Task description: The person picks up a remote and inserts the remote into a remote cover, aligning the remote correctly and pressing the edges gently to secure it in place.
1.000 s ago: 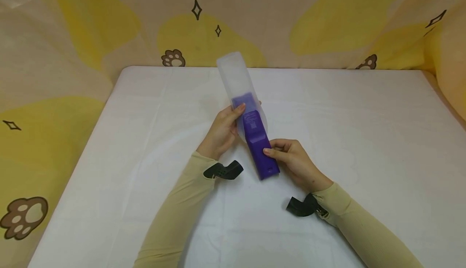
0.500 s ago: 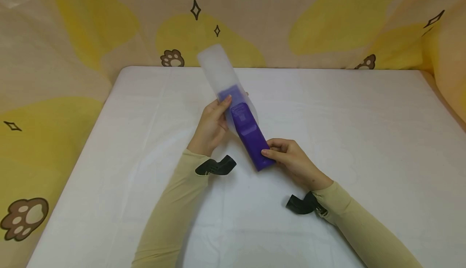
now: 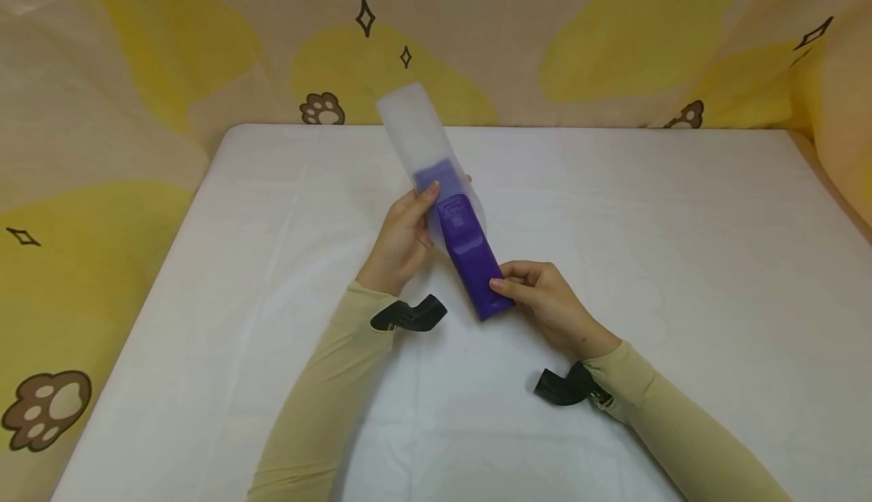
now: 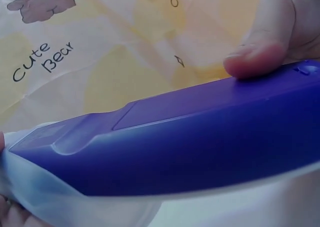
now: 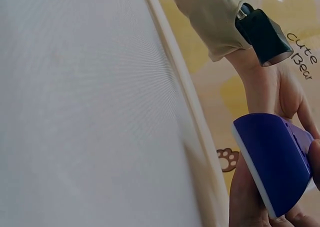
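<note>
A purple remote control (image 3: 470, 256), back side up, sits partly inside a translucent sleeve (image 3: 411, 123). Its lower half sticks out of the sleeve, tilted toward the right. My left hand (image 3: 398, 241) grips the sleeve around the inserted end, thumb on top and fingers beneath. My right hand (image 3: 555, 305) pinches the remote's near end, with the thumb on its back. From the left wrist, the purple casing (image 4: 200, 132) shows a battery-cover seam and a pale lower edge. In the right wrist view, the remote's end (image 5: 272, 162) faces the camera. Both are held above the table.
A white-covered table (image 3: 647, 222) lies under the hands. Behind and to the left hangs a yellow and beige cloth (image 3: 490, 25) with paw prints. Each wrist carries a dark camera mount, the left one (image 3: 409, 314) and the right one (image 3: 568, 385).
My left hand has moved left and away from me with the sleeve and remote, then slightly back right. The right hand has barely moved, its thumb now closer to the remote's near end.
</note>
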The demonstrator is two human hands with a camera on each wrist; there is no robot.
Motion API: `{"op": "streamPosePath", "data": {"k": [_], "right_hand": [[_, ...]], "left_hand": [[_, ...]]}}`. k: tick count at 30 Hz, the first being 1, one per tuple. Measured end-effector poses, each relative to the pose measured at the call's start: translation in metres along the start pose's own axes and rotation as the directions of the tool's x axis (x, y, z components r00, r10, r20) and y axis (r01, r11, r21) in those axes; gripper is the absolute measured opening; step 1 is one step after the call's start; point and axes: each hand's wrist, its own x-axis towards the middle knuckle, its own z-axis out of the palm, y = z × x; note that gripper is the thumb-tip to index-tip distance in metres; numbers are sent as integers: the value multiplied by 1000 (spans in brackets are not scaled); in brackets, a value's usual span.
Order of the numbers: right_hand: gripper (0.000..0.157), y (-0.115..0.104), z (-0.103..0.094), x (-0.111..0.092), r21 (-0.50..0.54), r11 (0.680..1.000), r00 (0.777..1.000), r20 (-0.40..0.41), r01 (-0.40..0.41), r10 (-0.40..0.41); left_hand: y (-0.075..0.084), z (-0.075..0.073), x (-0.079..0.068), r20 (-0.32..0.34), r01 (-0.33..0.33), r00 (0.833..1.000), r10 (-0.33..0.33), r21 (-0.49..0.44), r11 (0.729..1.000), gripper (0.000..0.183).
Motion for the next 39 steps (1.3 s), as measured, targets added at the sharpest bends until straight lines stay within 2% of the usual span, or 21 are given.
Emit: {"op": "streamPosePath", "data": {"k": [11, 19, 25, 39], "right_hand": [[13, 0, 1, -1, 38, 999, 1000, -18, -7, 8], [16, 0, 0, -1, 43, 999, 1000, -14, -9, 9], [13, 0, 1, -1, 55, 998, 1000, -9, -19, 19], [11, 1, 1, -1, 83, 996, 1000, 2, -17, 17]], "left_hand": [[-3, 2, 0, 18, 0, 1000, 0, 40, 999, 41], [-6, 3, 1, 17, -4, 1000, 4, 26, 1000, 41], [-8, 3, 1, 31, -12, 999, 12, 10, 1000, 40], [-13, 3, 0, 42, 11, 999, -13, 52, 999, 40]]}}
